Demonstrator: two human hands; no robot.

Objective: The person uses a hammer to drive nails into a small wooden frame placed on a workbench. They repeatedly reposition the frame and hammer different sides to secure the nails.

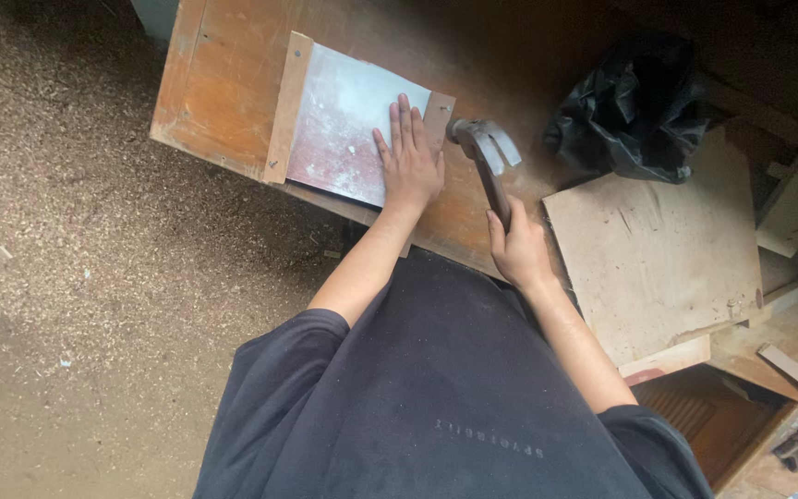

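Left hand (410, 157) flat, fingers spread, pressing grey panel (348, 120) on wooden tabletop (223, 83); right hand (517, 245) clenched round claw hammer (487, 152) handle, head just beside right wooden strip (437, 113); black bag (634, 106) nearby

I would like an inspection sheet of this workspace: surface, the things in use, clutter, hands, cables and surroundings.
Surface: worn brown wooden bench, scratched.
Things in use: pale panel lying flat between two thin wooden strips; claw hammer, its head near the right strip.
Clutter: crumpled black plastic bag; bare plywood board; wood offcuts at the right.
Hands: left hand pressed flat on the panel, fingers spread; right hand closed on the hammer handle.
Cables: nothing seen.
Surroundings: floor covered in sawdust; dark shirt fills the lower view.
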